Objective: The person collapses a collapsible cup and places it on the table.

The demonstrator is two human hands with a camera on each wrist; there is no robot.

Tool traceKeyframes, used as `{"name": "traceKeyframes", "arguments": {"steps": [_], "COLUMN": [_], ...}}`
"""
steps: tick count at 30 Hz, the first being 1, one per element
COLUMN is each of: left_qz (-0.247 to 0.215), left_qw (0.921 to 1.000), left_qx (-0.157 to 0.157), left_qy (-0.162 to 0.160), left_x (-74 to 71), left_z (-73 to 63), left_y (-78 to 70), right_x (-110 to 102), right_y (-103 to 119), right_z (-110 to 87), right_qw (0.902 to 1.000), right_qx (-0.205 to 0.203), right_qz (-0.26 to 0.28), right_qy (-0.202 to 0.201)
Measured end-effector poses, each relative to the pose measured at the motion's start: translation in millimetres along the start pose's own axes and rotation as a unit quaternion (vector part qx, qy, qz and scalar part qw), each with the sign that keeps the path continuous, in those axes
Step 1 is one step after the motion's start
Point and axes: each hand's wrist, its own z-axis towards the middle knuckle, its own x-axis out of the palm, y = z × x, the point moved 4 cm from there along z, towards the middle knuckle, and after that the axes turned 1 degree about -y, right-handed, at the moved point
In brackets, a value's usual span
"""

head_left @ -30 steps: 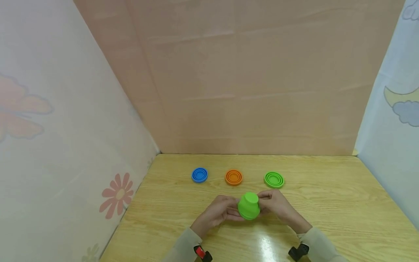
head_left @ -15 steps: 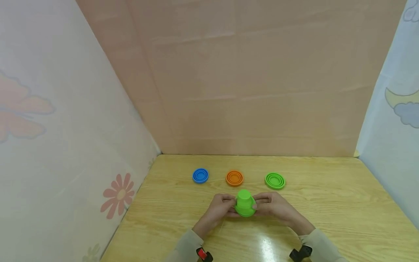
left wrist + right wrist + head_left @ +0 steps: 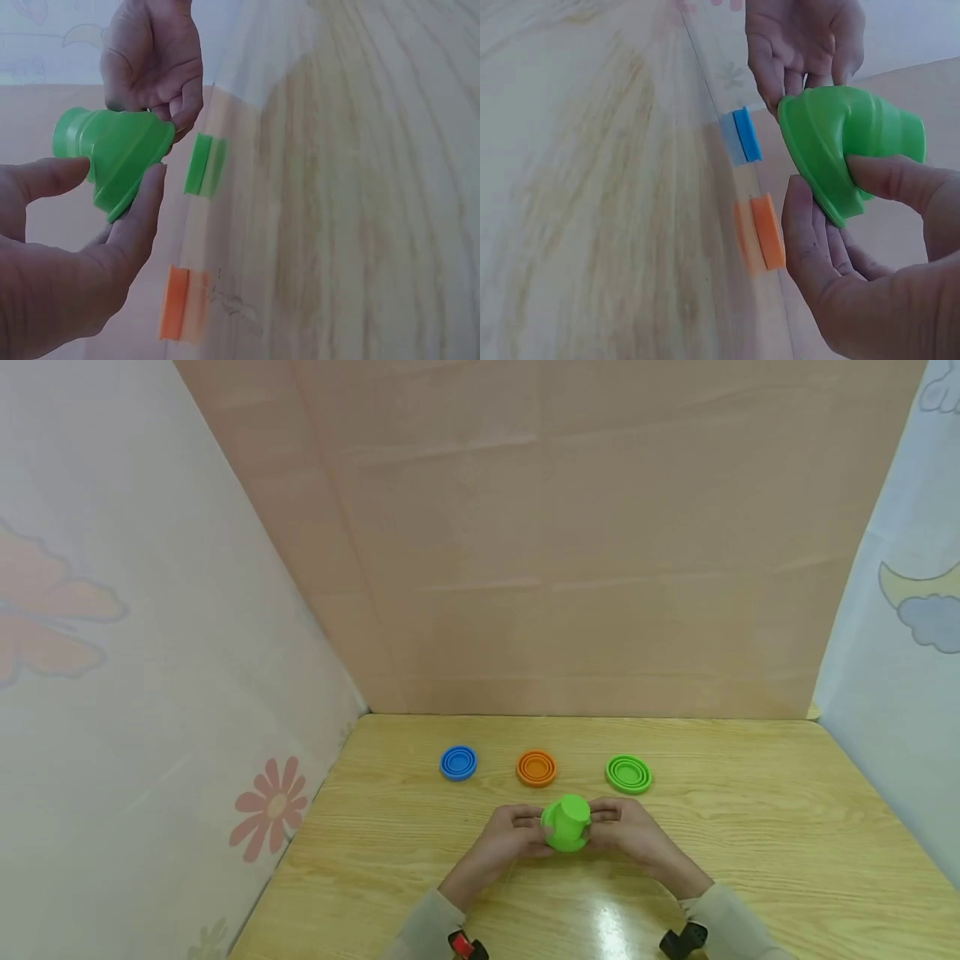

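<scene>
A bright green collapsible cup (image 3: 567, 821) is held between both hands over the near middle of the table, its narrow base turned up. My left hand (image 3: 507, 843) grips its left side, thumb on the wall and fingers under the wide rim, as the left wrist view shows. On the other side my right hand (image 3: 632, 837) pinches it the same way. In the right wrist view the right thumb dents the wall of the green cup (image 3: 821, 135), and the rim is bent out of round. The cup's inside is hidden.
Along the back of the wooden table (image 3: 750, 810) lie three flattened collapsible cups in a row: a blue one (image 3: 458, 762), an orange one (image 3: 536, 768) and another green one (image 3: 628, 774). A brown back panel (image 3: 600, 568) and patterned side walls enclose the table.
The green cup has turned and tilted slightly between the hands, and the fingers have shifted along its sides. The three flattened cups stay where they were.
</scene>
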Motion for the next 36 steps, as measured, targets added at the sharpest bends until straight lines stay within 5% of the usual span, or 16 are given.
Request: {"name": "traceKeyframes", "arguments": {"steps": [16,20,28,36], "left_qz": [0.071,0.069,0.071,0.078], "left_qw": [0.9913,0.9926,0.9966,0.9954], "left_qx": [0.022,0.023,0.036,0.043], "left_qy": [-0.109,-0.097,-0.023,-0.035], "left_x": [6.4,11.6,8.2,8.3], "left_z": [11.3,8.9,3.3,6.1], "left_y": [4.5,1.9,-7.8,-5.4], "right_x": [10,8,5,7], "right_y": [2,-1,1,4], "right_z": [-1.3,0.8,-0.2,-1.2], "right_qw": [0.9985,0.9969,0.9968,0.9971], "right_qx": [0.025,0.034,0.015,0.008], "right_qz": [-0.04,-0.039,-0.035,-0.021], "right_qy": [-0.03,-0.059,-0.07,-0.072]}}
